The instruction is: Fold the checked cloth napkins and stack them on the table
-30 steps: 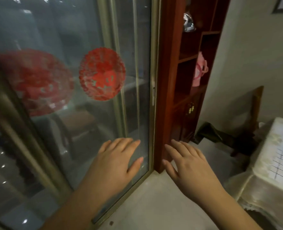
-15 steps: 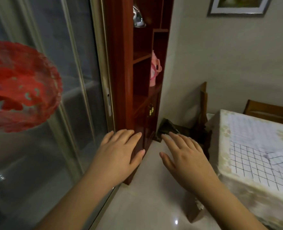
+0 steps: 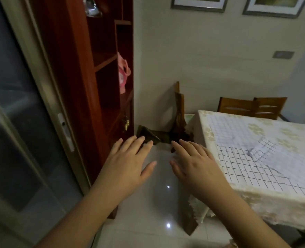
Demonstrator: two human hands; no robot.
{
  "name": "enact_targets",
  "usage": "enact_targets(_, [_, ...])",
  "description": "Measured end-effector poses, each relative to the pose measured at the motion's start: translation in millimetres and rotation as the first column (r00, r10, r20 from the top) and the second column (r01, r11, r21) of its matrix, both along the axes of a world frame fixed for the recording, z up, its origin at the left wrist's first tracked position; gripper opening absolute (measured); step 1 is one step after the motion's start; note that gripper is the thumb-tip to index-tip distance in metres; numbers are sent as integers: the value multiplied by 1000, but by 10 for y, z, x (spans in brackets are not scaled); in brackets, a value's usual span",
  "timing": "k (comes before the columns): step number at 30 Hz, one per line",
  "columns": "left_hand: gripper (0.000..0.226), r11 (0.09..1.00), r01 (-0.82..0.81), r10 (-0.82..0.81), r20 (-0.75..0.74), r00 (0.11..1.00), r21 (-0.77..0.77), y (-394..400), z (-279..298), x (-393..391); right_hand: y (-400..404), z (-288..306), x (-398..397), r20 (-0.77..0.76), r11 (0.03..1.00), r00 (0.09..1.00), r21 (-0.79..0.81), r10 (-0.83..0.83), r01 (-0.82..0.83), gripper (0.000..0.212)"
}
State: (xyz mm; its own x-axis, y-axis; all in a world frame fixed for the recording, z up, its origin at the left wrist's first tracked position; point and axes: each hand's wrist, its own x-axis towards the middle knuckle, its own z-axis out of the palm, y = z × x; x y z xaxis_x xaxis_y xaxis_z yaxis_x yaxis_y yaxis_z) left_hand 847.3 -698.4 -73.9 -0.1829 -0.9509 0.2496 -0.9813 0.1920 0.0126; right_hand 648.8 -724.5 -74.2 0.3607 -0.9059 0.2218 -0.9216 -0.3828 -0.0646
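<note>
Nothing folded yet — the checked napkins [image 3: 252, 158] lie loose on the table [image 3: 282, 208] at three o'clock; your left hand [image 3: 128, 163] and right hand [image 3: 194, 165] hover flat-fingered, holding nothing.

The desk [image 3: 210, 126] runs off the right edge, so its far right side and the full spread of the checked napkins [image 3: 252, 165] cannot be seen. Two framed pictures [image 3: 200, 3] are cut by the top edge. The chairs [image 3: 252, 106] show only their backs above the desk. The sliding door [image 3: 22, 122] at left is blurred. A dark heap [image 3: 148, 134] in the far corner is too dim to identify.
</note>
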Motion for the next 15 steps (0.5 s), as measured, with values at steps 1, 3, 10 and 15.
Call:
enact_targets(1, [78,999,36,-35,-13,999,9,-160,-16,-39,-114,-31,-36,-3,1000,1000,-1,-19,19,70])
enact_targets(3, [82,996,80,-79,-34,996,25,-496,-79,-132,-359,-109,-124,-1,998,998,-8,-59,59,70])
enact_targets(10, [77,987,152,-150,-44,988,52,-1733,-216,-491,-1394,-303,-445,21,983,983,-16,-185,185,60])
enact_targets(15, [72,979,192,-191,-17,981,71,-2494,-123,-754,-2066,-297,-682,51,977,976,-16,-214,215,59])
